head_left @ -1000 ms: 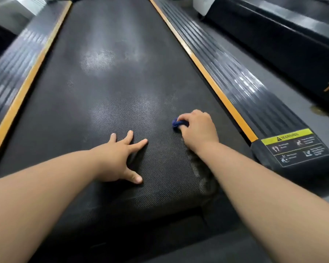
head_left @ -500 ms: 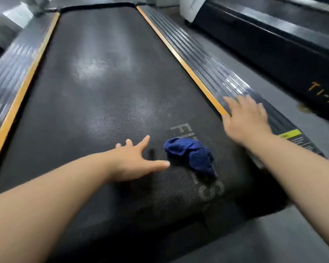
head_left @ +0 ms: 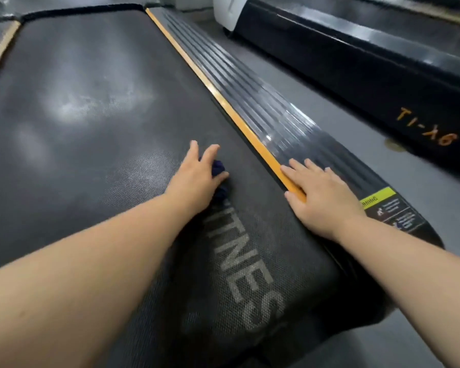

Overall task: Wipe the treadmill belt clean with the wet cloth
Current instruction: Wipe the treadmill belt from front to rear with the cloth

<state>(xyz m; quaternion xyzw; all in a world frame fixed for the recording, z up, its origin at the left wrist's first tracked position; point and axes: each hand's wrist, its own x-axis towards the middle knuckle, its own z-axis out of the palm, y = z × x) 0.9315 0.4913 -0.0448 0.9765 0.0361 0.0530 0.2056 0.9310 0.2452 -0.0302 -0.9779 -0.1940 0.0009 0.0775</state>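
Note:
The black textured treadmill belt (head_left: pixel 91 107) runs away from me, with pale dusty patches in its middle and grey lettering near its end. My left hand (head_left: pixel 197 173) presses down on the dark blue wet cloth (head_left: pixel 218 168), which shows only between and below the fingers, near the belt's right side. My right hand (head_left: pixel 319 189) lies flat with fingers spread on the ribbed right side rail (head_left: pixel 263 107), across its orange strip (head_left: pixel 223 102).
A yellow warning label (head_left: pixel 383 197) sits on the rail just right of my right hand. A second black treadmill (head_left: pixel 369 62) stands to the right across a strip of grey floor (head_left: pixel 343 123). The left rail's orange strip (head_left: pixel 0 49) shows at the far left.
My right hand let go of the cloth and moved onto the right rail. My left hand slid right and now covers the cloth. The view shifted right.

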